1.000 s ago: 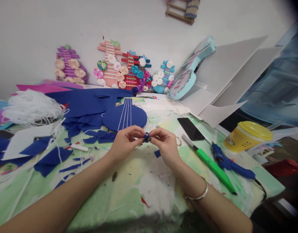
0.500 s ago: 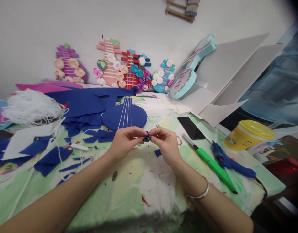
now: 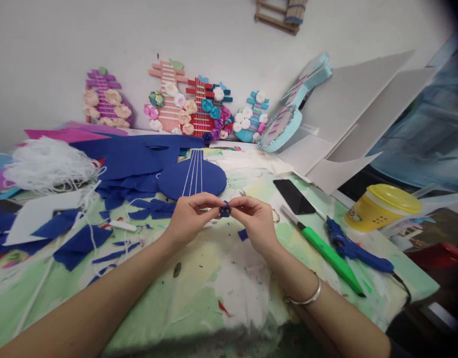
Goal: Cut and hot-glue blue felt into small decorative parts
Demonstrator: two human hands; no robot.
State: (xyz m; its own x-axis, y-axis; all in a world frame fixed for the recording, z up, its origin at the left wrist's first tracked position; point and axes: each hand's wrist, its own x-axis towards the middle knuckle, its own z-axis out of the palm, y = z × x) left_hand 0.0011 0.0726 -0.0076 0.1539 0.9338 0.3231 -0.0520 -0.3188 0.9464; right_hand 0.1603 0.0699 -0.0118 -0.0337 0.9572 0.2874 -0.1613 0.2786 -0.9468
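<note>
The left hand and right hand meet over the middle of the surface, each pinching a small dark-blue piece between thumb and fingers; its exact shape is too small to tell. Beyond the left hand, toward the back edge, lies a blue guitar shape with white strings. Scissors show partly behind the right hand, and a blue scrap lies just beside it. Toward the right edge are a phone, a green cutter, a blue glue gun and a yellow tub, the glue gun nearest the right corner. White yarn is heaped at the back left, with blue cloth between it and the guitar shape.
</note>
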